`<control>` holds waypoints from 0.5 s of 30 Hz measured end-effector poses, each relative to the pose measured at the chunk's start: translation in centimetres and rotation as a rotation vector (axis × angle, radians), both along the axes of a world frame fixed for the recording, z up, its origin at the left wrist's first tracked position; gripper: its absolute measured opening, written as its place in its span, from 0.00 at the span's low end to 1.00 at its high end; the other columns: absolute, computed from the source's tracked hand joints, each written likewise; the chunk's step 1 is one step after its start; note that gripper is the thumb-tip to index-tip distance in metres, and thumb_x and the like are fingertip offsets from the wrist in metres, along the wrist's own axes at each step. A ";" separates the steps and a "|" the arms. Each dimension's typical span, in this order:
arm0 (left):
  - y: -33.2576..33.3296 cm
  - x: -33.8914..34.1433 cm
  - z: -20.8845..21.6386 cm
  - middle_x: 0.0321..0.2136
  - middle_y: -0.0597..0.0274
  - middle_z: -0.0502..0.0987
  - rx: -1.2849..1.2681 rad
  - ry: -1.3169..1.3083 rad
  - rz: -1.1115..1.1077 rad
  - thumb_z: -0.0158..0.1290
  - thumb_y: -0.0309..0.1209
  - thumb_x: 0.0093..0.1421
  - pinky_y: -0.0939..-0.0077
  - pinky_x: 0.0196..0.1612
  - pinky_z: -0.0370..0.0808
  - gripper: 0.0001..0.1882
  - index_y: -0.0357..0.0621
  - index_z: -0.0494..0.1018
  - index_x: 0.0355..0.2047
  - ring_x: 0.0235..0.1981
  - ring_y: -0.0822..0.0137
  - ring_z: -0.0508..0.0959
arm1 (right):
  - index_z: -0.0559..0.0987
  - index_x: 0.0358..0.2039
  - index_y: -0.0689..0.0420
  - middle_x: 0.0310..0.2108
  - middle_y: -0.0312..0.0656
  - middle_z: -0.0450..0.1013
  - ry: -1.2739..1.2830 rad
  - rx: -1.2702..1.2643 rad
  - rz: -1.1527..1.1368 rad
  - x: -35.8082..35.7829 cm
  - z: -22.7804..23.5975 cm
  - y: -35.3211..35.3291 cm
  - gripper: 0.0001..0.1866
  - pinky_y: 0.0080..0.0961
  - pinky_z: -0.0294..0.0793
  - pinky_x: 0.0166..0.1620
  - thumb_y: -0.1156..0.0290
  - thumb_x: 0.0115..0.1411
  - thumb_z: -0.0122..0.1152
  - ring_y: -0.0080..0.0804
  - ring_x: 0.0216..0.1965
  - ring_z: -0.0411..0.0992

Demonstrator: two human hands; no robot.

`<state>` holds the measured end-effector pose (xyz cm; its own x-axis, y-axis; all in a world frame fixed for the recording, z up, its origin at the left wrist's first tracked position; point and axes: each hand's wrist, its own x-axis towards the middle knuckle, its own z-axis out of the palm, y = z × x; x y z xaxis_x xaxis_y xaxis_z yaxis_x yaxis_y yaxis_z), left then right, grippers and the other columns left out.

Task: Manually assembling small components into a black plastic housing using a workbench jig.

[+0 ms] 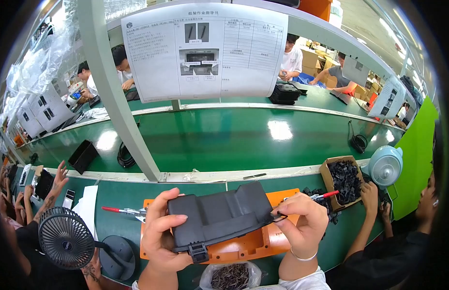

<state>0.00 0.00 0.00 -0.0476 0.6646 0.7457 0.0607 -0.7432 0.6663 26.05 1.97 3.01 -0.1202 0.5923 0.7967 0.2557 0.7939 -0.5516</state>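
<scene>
head view: black moulded plastic cover (pixel 219 215), centre frame above an orange fixture (pixel 277 199), judged light, stiff, smooth. left hand (pixel 161 237) clamps its 9 o'clock edge; right hand (pixel 304 224) pinches the 3 o'clock corner. white instruction sheet (pixel 207 48) hangs at 12 o'clock; brown carton of black parts (pixel 341 180) at 2 o'clock.

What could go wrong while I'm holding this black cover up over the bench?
The black plastic cover is pinched only at its ends by the left hand and right hand, so it might slip onto the orange fixture. The open bag of small parts below could get knocked.
</scene>
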 end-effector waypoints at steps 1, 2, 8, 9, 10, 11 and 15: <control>0.0 0.1 0.0 0.56 0.35 0.62 0.011 0.009 0.002 0.69 0.27 0.33 0.60 0.54 0.68 0.31 0.40 0.72 0.42 0.52 0.47 0.71 | 0.78 0.30 0.60 0.26 0.44 0.78 0.010 -0.033 -0.019 0.1 0.0 -0.1 0.13 0.23 0.73 0.32 0.80 0.42 0.70 0.35 0.27 0.76; 0.1 0.3 0.0 0.55 0.34 0.62 0.021 0.017 0.003 0.69 0.28 0.32 0.60 0.53 0.68 0.31 0.40 0.72 0.41 0.51 0.47 0.72 | 0.78 0.29 0.61 0.25 0.43 0.77 0.020 -0.067 -0.038 0.2 0.1 -0.3 0.12 0.23 0.72 0.32 0.81 0.42 0.70 0.34 0.26 0.75; 0.1 -0.2 0.1 0.52 0.33 0.65 0.104 0.072 0.067 0.71 0.29 0.31 0.59 0.50 0.71 0.32 0.42 0.72 0.40 0.47 0.47 0.75 | 0.79 0.29 0.64 0.23 0.43 0.75 0.037 -0.211 -0.015 -0.6 0.4 -0.3 0.09 0.20 0.70 0.31 0.81 0.44 0.67 0.31 0.25 0.73; 0.0 -0.1 0.1 0.52 0.33 0.65 0.103 0.072 0.067 0.71 0.29 0.31 0.59 0.50 0.71 0.32 0.42 0.72 0.40 0.47 0.47 0.75 | 0.79 0.29 0.64 0.23 0.43 0.75 0.037 -0.212 -0.015 -0.6 0.5 -0.3 0.09 0.20 0.70 0.31 0.81 0.44 0.67 0.31 0.25 0.73; 0.0 -0.1 0.2 0.52 0.33 0.65 0.127 0.086 0.081 0.71 0.30 0.31 0.59 0.48 0.73 0.32 0.43 0.72 0.39 0.46 0.46 0.75 | 0.79 0.29 0.64 0.23 0.43 0.75 0.020 -0.237 -0.022 -0.7 0.7 -0.3 0.09 0.20 0.70 0.31 0.81 0.45 0.67 0.31 0.25 0.72; -0.1 -0.1 0.3 0.52 0.33 0.65 0.150 0.100 0.096 0.71 0.30 0.31 0.59 0.46 0.74 0.31 0.44 0.72 0.39 0.44 0.46 0.76 | 0.79 0.29 0.65 0.23 0.43 0.74 0.004 -0.262 -0.029 -0.8 0.8 -0.3 0.08 0.19 0.69 0.31 0.81 0.45 0.66 0.30 0.25 0.72; -0.2 0.2 0.6 0.52 0.34 0.66 0.180 0.153 0.117 0.72 0.32 0.30 0.60 0.44 0.76 0.31 0.45 0.72 0.38 0.43 0.45 0.77 | 0.79 0.30 0.64 0.23 0.42 0.72 -0.039 -0.295 -0.040 -0.3 1.0 -0.3 0.08 0.20 0.68 0.31 0.81 0.46 0.65 0.30 0.25 0.70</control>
<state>0.18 -0.23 0.60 0.0060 0.5170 0.8560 0.2433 -0.8310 0.5002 25.76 1.68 4.03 -0.1191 0.8023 0.5849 0.3095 0.5897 -0.7459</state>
